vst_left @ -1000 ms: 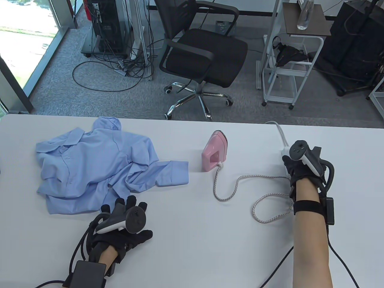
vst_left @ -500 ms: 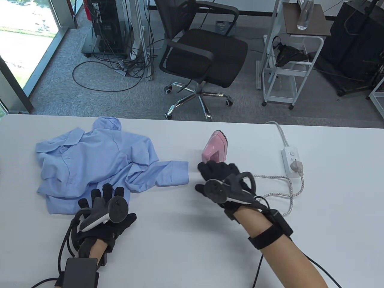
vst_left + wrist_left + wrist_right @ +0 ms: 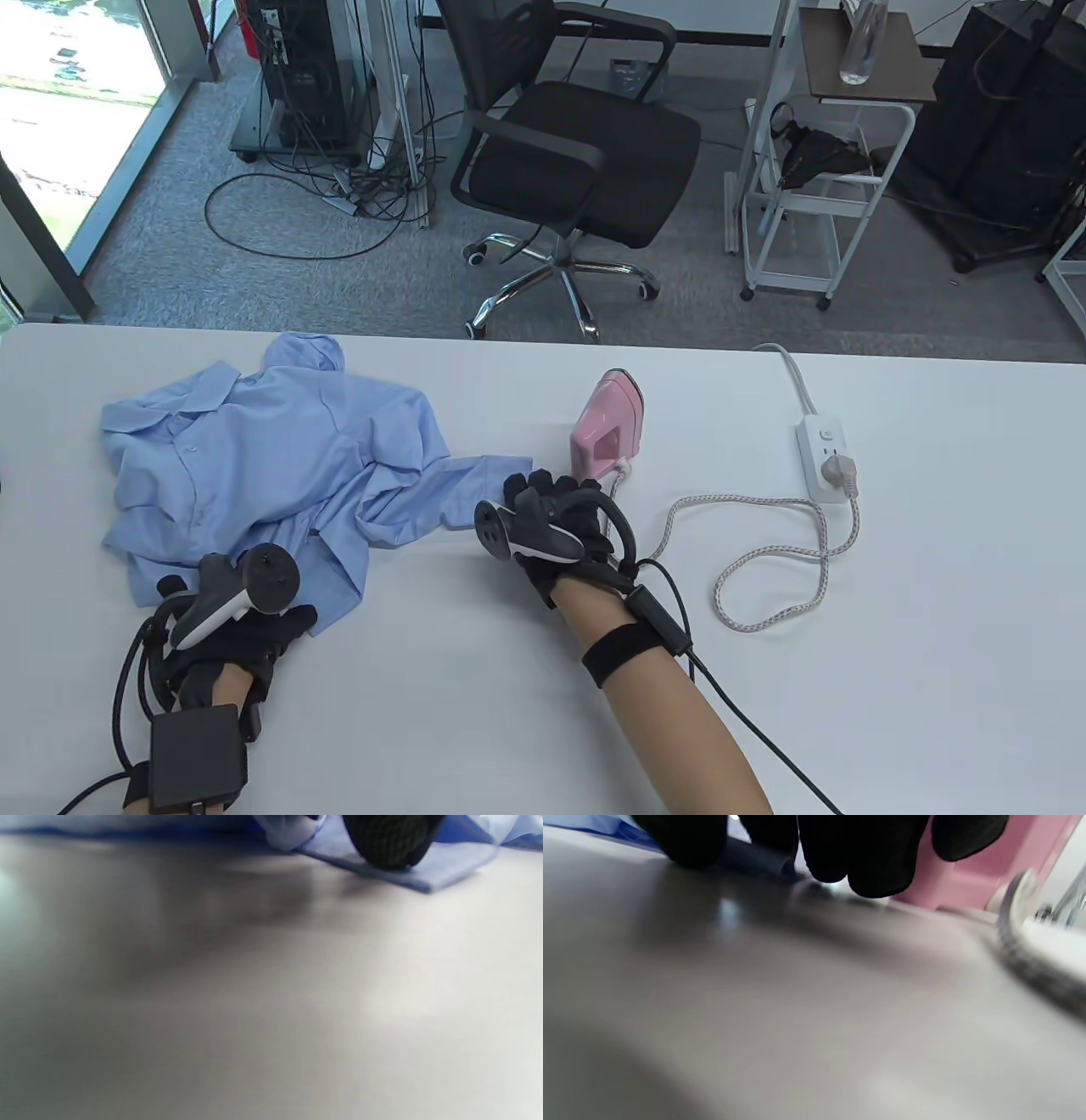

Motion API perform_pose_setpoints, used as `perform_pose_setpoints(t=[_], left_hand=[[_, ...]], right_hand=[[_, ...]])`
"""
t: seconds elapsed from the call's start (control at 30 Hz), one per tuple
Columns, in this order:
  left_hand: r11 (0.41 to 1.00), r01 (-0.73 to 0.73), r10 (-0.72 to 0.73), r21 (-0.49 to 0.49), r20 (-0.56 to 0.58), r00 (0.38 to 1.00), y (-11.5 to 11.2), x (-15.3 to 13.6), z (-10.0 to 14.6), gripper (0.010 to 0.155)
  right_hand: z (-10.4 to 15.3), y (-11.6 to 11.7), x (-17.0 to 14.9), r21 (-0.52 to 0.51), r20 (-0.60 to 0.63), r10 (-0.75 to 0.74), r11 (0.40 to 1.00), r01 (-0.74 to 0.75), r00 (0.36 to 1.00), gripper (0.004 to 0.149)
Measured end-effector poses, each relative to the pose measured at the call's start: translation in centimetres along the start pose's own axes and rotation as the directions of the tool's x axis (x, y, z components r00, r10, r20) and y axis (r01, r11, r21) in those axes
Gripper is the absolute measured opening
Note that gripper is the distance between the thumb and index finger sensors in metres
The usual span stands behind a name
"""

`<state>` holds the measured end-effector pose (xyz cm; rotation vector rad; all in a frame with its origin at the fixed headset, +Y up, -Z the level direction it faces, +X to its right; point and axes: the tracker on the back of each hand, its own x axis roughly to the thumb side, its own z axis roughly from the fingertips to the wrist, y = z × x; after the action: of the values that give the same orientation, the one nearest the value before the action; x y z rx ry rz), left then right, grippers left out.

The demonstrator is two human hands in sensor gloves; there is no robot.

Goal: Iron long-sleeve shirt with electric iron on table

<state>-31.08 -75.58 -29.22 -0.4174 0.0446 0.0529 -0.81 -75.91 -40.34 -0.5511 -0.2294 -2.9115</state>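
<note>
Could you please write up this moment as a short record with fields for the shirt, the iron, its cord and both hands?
shirt: blue shirt lies crumpled on the white table, one sleeve stretched toward the iron
iron: pink iron stands on end, right of the shirt, untouched
cord: braided cord loops from the iron to the power strip, plugged in
left hand: left hand rests on the shirt's near edge; grip cannot be judged
right hand: right hand is by the sleeve cuff, close to the iron's base; grip not visible
</note>
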Motion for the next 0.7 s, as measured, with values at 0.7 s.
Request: perform_pose_setpoints(t=[0.7], left_hand=[[0.914, 0.394, -0.403, -0.092, -0.299, 0.865, 4.6, -8.4, 3.5, 0.044]], right_hand=[[14.1, -8.9, -11.6, -0.349, -0.003, -0.009, 0.937, 0.007, 1.0, 0.037]])
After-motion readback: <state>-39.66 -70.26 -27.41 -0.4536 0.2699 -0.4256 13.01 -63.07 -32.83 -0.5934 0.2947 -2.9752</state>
